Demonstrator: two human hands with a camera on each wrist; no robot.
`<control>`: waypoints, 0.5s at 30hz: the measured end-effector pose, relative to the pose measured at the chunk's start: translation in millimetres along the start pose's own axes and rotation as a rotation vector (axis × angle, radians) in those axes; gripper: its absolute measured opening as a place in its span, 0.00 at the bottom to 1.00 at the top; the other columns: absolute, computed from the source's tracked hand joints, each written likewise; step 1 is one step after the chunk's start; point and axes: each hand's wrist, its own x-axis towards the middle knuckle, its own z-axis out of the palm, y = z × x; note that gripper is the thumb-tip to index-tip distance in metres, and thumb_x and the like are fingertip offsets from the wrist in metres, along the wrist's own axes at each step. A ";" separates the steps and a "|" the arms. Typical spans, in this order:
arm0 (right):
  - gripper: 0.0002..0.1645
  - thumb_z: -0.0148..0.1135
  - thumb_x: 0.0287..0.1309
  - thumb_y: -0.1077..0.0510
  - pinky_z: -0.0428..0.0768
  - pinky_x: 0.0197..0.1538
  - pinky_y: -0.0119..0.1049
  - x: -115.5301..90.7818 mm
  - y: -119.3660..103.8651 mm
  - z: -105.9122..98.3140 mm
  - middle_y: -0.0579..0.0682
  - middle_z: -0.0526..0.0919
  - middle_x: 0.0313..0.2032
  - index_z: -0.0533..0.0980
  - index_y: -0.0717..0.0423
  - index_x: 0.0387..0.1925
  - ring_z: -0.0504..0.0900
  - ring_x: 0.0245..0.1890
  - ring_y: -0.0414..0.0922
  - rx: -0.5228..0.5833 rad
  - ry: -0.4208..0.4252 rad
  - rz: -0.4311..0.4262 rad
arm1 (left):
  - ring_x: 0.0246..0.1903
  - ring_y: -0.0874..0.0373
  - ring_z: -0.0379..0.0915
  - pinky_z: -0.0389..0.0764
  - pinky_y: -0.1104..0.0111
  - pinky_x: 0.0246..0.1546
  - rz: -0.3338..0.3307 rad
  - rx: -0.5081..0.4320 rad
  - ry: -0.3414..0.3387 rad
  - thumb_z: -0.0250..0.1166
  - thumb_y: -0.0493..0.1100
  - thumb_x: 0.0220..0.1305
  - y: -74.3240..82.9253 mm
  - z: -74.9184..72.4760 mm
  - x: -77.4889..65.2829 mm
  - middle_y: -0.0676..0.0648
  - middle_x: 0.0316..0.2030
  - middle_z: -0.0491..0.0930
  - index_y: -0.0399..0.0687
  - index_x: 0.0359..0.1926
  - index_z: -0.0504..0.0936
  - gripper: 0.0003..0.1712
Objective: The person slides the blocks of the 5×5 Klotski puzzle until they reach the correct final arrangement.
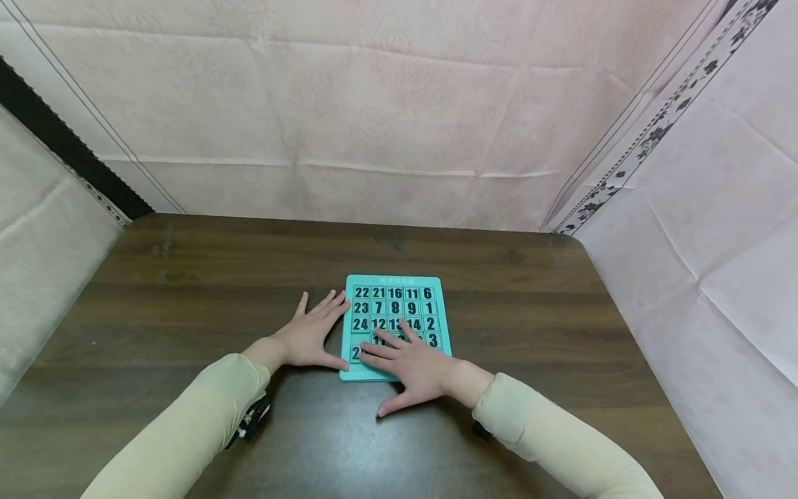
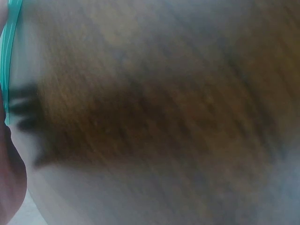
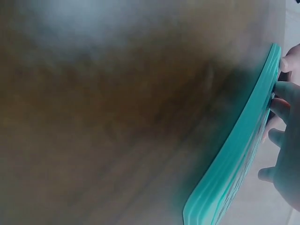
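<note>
Your fingers are spread on both hands. Your left hand point(image 1: 309, 337) has its thumb at the lower left corner of the board point(image 1: 368, 375) and its fingertips by the left edge higher up. Your right hand point(image 1: 418, 367) reaches over the lower tiles, partly hiding them; I can't tell how firmly it touches. Nearest you are your pale sleeves point(image 1: 187, 416), with a black device point(image 1: 249, 421) under the left wrist. The turquoise board lies flat mid-table, its numbered tiles point(image 1: 395, 308) facing up, the top row reading 22, 21, 16, 11, 6. Beyond the wooden table point(image 1: 530, 312) hangs a pale cloth point(image 1: 374, 111).
</note>
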 end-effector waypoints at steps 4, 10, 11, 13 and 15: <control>0.53 0.43 0.53 0.22 0.41 0.70 0.60 -3.6 -2.8 0.5 0.41 0.48 0.73 0.46 0.41 0.73 0.41 0.74 0.48 -0.015 0.013 -0.030 | 0.73 0.46 0.34 0.29 0.37 0.65 0.005 0.013 0.007 0.59 0.80 0.42 -0.9 -0.8 0.7 0.45 0.74 0.42 0.46 0.73 0.48 0.66; 0.53 0.44 0.53 0.22 0.43 0.70 0.60 -5.1 -5.8 2.8 0.42 0.49 0.73 0.47 0.41 0.73 0.42 0.74 0.48 -0.038 0.035 -0.043 | 0.73 0.46 0.35 0.28 0.38 0.65 -0.001 0.024 -0.005 0.58 0.80 0.42 -1.5 -1.0 1.4 0.45 0.74 0.42 0.46 0.73 0.48 0.67; 0.53 0.44 0.53 0.22 0.43 0.70 0.60 -5.3 -6.1 3.0 0.42 0.50 0.73 0.47 0.42 0.73 0.42 0.74 0.48 -0.040 0.038 -0.043 | 0.73 0.46 0.35 0.28 0.37 0.65 0.001 0.022 -0.003 0.58 0.80 0.42 -1.1 -1.1 1.3 0.45 0.74 0.42 0.46 0.73 0.48 0.66; 0.53 0.44 0.53 0.22 0.43 0.70 0.60 -5.7 -6.7 3.7 0.42 0.50 0.73 0.47 0.42 0.73 0.42 0.74 0.48 -0.041 0.040 -0.043 | 0.73 0.45 0.35 0.29 0.37 0.65 0.008 0.015 0.002 0.59 0.79 0.42 -0.7 -1.1 0.8 0.44 0.74 0.43 0.45 0.73 0.49 0.66; 0.53 0.44 0.52 0.22 0.43 0.70 0.60 -6.0 -7.1 4.2 0.42 0.50 0.73 0.48 0.42 0.73 0.42 0.74 0.49 -0.042 0.042 -0.045 | 0.73 0.45 0.36 0.28 0.37 0.64 0.012 0.013 0.007 0.59 0.79 0.42 -0.8 -0.4 0.5 0.44 0.74 0.43 0.45 0.73 0.49 0.66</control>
